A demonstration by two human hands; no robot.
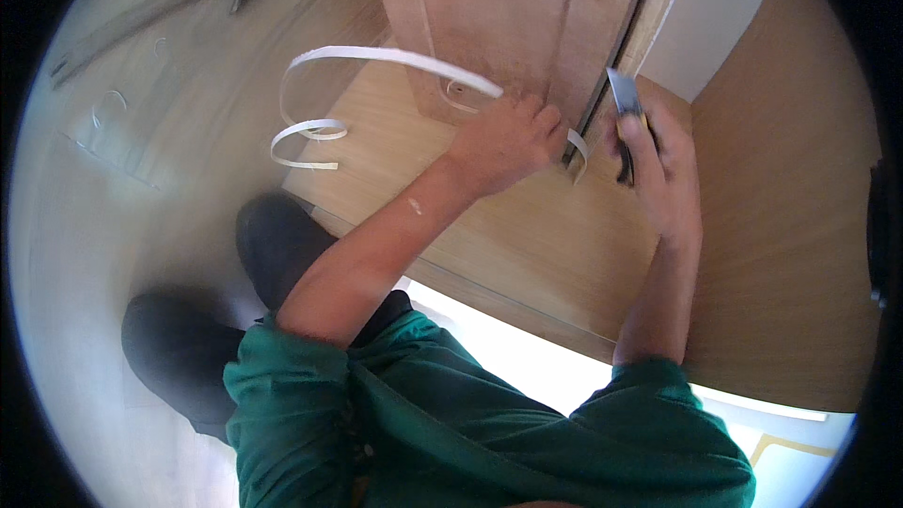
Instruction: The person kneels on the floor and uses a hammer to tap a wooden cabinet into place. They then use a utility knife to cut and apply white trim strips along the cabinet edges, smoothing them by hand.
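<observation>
- One wood-grain floor (216,146) spreads left of the upright wooden panel (503,14).
- One brown side board (790,198) rises right of the upright panel; one pale wooden base board (536,221) lies at its foot.
- One wooden-handled hammer (150,23) lies on the floor, well left of the upright panel.
- One narrow white strip (386,55) loops in front and left of the upright panel.
- Two hands: the left (508,136), before the upright panel's lower part, is curled closed on the strip, fingertips hidden; the right (668,160), just right of it, is wrapped around a knife.
- One utility knife (625,99), blade out, points up beside the upright panel's edge.
</observation>
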